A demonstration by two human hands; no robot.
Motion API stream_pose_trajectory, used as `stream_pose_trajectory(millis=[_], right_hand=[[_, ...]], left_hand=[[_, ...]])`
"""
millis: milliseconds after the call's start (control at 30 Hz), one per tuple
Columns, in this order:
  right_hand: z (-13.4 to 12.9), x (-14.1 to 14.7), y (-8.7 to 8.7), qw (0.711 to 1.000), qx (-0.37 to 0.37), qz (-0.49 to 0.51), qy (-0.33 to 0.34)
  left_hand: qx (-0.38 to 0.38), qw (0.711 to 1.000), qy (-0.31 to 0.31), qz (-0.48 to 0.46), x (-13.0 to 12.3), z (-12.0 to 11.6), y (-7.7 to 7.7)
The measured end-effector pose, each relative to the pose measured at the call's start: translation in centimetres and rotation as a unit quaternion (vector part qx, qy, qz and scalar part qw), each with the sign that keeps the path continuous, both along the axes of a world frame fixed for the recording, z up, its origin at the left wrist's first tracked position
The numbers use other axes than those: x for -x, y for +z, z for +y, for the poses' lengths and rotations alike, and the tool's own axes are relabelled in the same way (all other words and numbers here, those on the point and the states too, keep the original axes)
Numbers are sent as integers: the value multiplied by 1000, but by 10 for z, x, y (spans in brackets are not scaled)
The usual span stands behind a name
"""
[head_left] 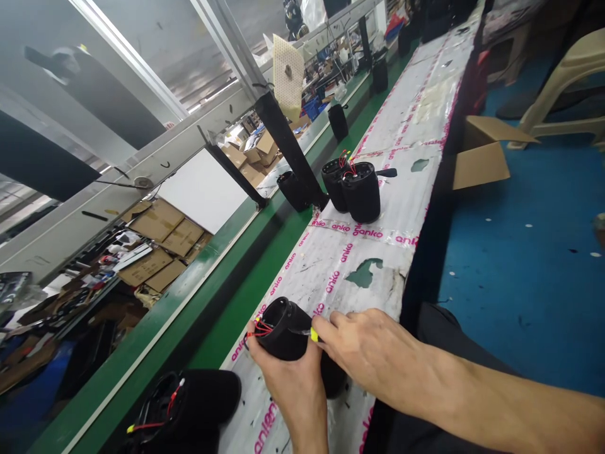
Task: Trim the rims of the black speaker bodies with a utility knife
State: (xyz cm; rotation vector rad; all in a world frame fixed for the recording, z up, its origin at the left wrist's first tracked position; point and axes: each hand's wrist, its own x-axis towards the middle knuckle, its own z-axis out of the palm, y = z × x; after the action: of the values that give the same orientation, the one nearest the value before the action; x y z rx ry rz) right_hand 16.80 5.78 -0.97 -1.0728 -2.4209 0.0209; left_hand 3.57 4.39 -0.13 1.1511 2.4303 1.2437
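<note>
Head view: gripping a black cylindrical housing (286, 334) in left hand (297, 381), tilted over the white printed covering (309, 277), with red wires (265, 329) at its open end. Pinching a yellow-ended tool (314, 335) in right hand (362, 343), tip at the housing's side. Got two similar housings (362, 198) together farther along.

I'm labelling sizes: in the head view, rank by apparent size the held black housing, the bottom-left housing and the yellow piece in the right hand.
1. Bottom-left housing
2. Held black housing
3. Yellow piece
Nearness leaves the housings' true order unsure.
</note>
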Motion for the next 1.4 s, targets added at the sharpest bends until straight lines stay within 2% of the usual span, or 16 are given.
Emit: stream_pose_trajectory(millis=[167,400,667,767,1033,1133,1200,1400], right_hand=[[1,-4,5,1000,-2,-19,-7],[-3,-4,12,994,-18,-105,-17],[0,3,12,992,-48,-109,-32],[-1,4,9,994,-41,-89,-42],[-8,-6,-17,998,0,64,-25],[-19,-11,-15,994,-11,109,-17],[-24,-14,-14,992,8,127,-17],[-25,-15,-28,987,93,127,-18]], left_hand=[[-3,1000,-3,-4,-1,1,-1],[-1,1000,-12,-3,-5,2,-2],[7,1000,-14,27,1,3,-9],[-4,999,-15,28,3,1,-9],[-31,998,-51,-26,3,0,-5],[-39,998,-29,-31,16,5,-2],[-42,998,-29,-39,28,7,-3],[-47,991,-91,-90,49,3,-17]])
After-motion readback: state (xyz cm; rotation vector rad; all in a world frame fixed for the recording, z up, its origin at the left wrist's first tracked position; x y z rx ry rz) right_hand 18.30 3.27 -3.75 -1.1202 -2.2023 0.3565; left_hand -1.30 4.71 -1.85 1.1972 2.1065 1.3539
